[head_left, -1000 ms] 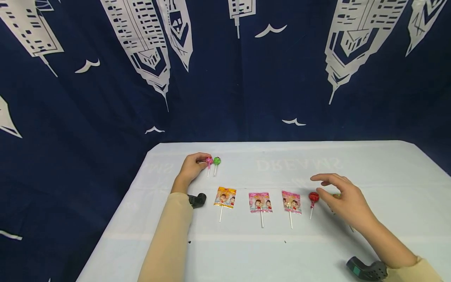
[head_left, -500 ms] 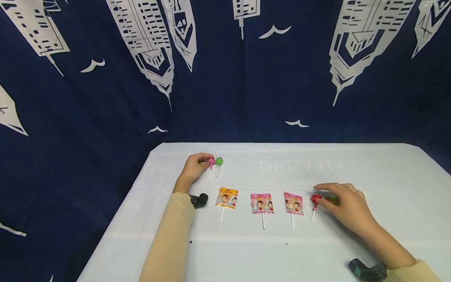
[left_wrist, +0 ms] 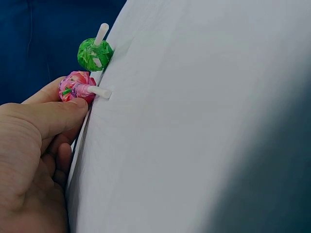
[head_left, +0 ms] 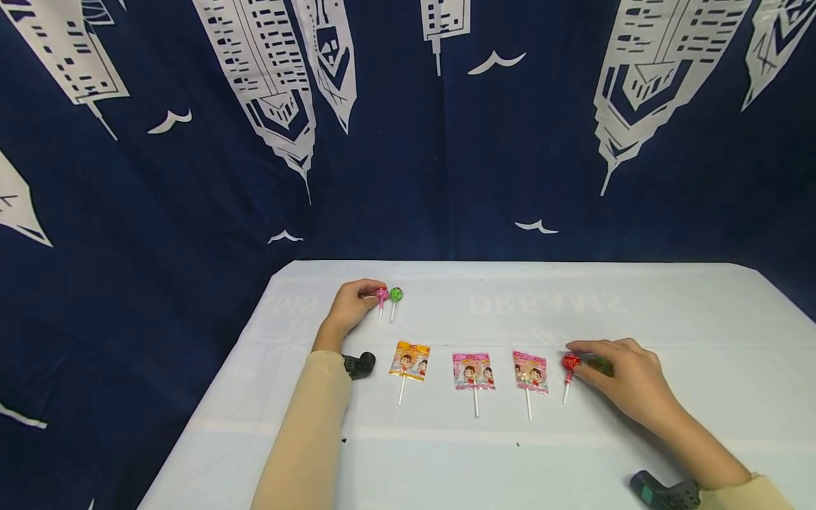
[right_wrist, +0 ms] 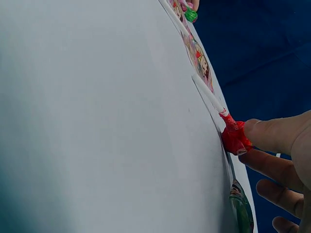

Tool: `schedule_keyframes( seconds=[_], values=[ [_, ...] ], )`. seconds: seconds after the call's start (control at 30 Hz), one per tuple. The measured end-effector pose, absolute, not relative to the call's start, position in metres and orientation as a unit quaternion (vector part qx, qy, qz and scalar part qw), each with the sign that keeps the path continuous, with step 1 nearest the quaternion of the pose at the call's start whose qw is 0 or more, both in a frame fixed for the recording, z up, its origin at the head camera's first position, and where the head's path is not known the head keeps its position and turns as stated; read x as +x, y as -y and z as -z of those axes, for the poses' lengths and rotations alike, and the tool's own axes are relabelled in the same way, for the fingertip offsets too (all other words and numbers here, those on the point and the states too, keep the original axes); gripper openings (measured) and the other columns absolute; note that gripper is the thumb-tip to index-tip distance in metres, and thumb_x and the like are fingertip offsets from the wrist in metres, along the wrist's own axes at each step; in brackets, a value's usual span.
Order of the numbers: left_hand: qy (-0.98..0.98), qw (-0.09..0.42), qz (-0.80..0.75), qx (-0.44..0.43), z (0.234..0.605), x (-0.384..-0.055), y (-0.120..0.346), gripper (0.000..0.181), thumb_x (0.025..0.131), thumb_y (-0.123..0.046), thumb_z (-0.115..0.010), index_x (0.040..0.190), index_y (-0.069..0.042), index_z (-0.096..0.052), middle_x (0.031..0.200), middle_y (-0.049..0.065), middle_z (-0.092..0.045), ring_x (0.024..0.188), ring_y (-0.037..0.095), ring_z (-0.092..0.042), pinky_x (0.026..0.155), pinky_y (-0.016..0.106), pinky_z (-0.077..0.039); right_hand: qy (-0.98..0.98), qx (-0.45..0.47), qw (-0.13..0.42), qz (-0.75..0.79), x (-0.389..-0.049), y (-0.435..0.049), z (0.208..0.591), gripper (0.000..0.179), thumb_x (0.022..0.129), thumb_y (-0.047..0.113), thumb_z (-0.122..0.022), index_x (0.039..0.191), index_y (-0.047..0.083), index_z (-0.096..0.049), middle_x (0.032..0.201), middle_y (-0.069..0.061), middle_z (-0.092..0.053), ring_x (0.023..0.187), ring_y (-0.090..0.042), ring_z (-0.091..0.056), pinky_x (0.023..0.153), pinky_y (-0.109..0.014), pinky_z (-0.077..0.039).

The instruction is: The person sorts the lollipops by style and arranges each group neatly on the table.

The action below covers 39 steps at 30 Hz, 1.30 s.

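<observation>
At the table's far left, my left hand pinches the wrapped head of a pink lollipop between thumb and fingers. Right beside it lies a green lollipop, its white stick showing. On the right, my right hand has its thumb and index finger on either side of the head of a red lollipop; its other fingers are spread apart. The red one's stick points toward me. A green packet lies beneath the right hand, mostly hidden by it in the head view.
Between the hands lie a yellow-packet lollipop and two pink-packet lollipops, one in the middle and one nearer the red lollipop. All rest on a white-covered table. A dark blue printed curtain hangs behind.
My right hand has come down and its thumb and index finger have closed on the red lollipop's head. The left hand stays at the pink lollipop. The head view has shifted slightly.
</observation>
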<state>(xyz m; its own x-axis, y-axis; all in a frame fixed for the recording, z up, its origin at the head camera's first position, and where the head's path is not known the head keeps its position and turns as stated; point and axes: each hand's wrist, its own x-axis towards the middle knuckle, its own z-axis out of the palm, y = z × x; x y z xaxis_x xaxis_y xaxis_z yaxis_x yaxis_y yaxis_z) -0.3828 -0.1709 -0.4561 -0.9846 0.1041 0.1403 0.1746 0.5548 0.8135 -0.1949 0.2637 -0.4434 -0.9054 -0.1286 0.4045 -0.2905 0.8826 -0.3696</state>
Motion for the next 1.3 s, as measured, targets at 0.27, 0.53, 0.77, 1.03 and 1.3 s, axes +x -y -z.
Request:
schedule_keyframes(
  seconds=[0.27,0.53,0.77,1.03,1.3],
  values=[
    [0.875,0.042,0.475,-0.085,0.4579,-0.3842,0.171,0.03,0.091,0.002,-0.065,0.119,-0.008,-0.072,0.12,0.012,-0.072,0.113,0.025,-0.064,0.102,0.04,-0.05,0.952,0.106,0.187,-0.217,-0.1956,-0.2652,0.445,0.03,0.08,0.017,-0.082,0.109,0.022,-0.075,0.108,-0.012,-0.076,0.098,-0.034,-0.059,0.078,-0.051,-0.031],
    [0.876,0.045,0.472,-0.087,0.458,-0.3832,0.1707,0.03,0.091,0.001,-0.066,0.12,-0.008,-0.071,0.12,0.012,-0.072,0.114,0.025,-0.064,0.102,0.041,-0.05,0.952,0.097,0.185,-0.222,-0.1964,-0.2647,0.4474,0.028,0.08,0.019,-0.082,0.107,0.023,-0.075,0.101,-0.009,-0.077,0.094,-0.03,-0.058,0.076,-0.048,-0.03],
    [0.876,0.042,0.474,-0.083,0.4588,-0.3835,0.1713,0.031,0.091,0.002,-0.066,0.12,-0.008,-0.071,0.12,0.012,-0.072,0.114,0.025,-0.064,0.102,0.04,-0.05,0.952,0.098,0.182,-0.225,-0.1973,-0.2644,0.4481,0.027,0.081,0.017,-0.081,0.107,0.022,-0.075,0.101,-0.01,-0.077,0.093,-0.03,-0.058,0.076,-0.047,-0.03],
    [0.876,0.037,0.475,-0.076,0.4594,-0.3833,0.1699,0.03,0.092,0.001,-0.066,0.119,-0.01,-0.072,0.12,0.01,-0.072,0.114,0.024,-0.063,0.101,0.039,-0.05,0.951,0.099,0.185,-0.226,-0.1971,-0.2648,0.45,0.028,0.079,0.015,-0.082,0.104,0.022,-0.075,0.1,-0.008,-0.077,0.091,-0.029,-0.059,0.075,-0.046,-0.029],
    [0.874,0.042,0.476,-0.086,0.4581,-0.3838,0.1713,0.031,0.091,0.002,-0.066,0.12,-0.008,-0.071,0.12,0.012,-0.072,0.114,0.025,-0.064,0.102,0.04,-0.05,0.947,0.111,0.193,-0.233,-0.1976,-0.2659,0.4414,0.032,0.076,0.012,-0.084,0.105,0.023,-0.074,0.1,-0.007,-0.077,0.09,-0.028,-0.058,0.077,-0.048,-0.031]
  ],
)
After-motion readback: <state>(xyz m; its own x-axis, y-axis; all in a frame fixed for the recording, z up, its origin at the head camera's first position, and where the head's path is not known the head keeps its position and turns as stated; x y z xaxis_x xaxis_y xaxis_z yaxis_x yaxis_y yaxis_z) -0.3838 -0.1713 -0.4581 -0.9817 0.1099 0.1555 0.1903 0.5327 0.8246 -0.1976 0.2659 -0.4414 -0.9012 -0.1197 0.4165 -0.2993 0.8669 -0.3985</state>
